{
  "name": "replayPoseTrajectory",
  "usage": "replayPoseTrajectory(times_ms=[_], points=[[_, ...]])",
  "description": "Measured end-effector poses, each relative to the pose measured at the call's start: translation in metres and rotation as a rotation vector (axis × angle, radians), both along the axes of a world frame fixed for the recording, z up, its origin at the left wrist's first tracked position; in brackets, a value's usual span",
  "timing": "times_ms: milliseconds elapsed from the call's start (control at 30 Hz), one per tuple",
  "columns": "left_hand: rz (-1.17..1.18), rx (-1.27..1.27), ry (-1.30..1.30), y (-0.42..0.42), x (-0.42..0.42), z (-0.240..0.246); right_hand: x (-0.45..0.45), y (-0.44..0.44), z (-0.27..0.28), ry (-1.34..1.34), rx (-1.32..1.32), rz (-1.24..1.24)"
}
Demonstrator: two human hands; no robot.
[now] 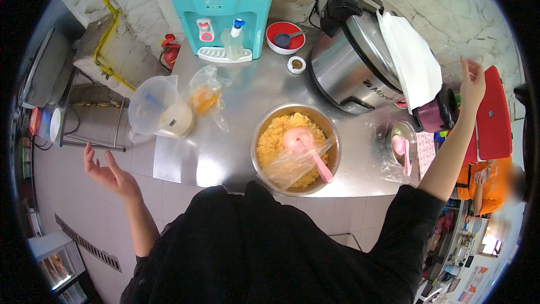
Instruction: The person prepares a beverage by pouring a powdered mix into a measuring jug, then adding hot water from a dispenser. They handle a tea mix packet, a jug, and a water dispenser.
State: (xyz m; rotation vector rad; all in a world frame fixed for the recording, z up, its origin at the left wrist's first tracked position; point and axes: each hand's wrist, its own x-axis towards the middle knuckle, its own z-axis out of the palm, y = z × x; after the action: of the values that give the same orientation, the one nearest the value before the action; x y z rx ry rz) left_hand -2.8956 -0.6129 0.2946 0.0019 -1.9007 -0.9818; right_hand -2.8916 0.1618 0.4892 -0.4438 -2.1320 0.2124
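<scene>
My left hand (112, 175) is raised beyond the table's left edge, fingers apart and nothing in them. To the right, my right hand (471, 79) reaches out beside a red box (494, 114); its fingers look loosely spread, and I see nothing held. Before me a steel bowl (336, 152) holds yellow rice (270, 137). On the rice lie a pink ladle-like spoon (322, 169) and a clear plastic bag (282, 169). A large steel rice cooker (350, 65) stands behind it, a white cloth or sheet (415, 63) draped over its lid.
A teal water dispenser (219, 12) stands at the back. Left are a plastic measuring jug (152, 105) and a bag with orange contents (204, 99). A red bowl (280, 29) holds a scoop. At right, a small metal bowl (390, 135) holds a pink spoon. Someone in orange (485, 185) stands beyond.
</scene>
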Motion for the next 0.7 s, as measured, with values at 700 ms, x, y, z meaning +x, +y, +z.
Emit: replayPoseTrajectory(times_ms=[700], points=[[-0.351,0.444,-0.698,-0.036,-0.052,-0.071,0.137,-0.156,-0.314,-0.93,-0.517,0.307]])
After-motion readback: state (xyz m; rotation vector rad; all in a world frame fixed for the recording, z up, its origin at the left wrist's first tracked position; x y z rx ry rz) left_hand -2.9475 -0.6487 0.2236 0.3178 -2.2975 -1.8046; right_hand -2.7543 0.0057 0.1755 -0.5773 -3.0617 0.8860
